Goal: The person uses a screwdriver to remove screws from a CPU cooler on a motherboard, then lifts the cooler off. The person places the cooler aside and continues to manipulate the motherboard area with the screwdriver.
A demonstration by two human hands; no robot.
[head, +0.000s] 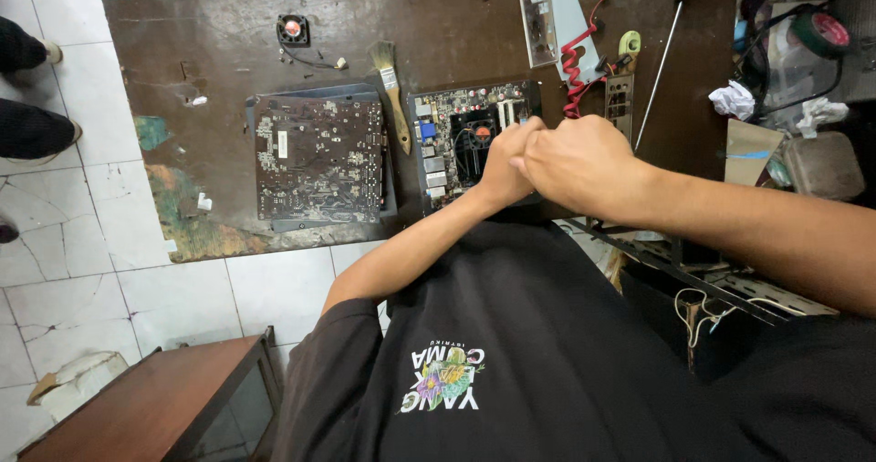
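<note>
Both hands, left hand (505,166) and right hand (575,166), are curled shut together; whatever is held is hidden. Just under the fingers, the circuit board (447,143) is touched.

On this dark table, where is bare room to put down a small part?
Bare table lies in the far left corner, bordered by the small fan and the left circuit board. Another bare strip runs between the brush and the metal plate. It is crowded around both hands and along the right edge.
</note>
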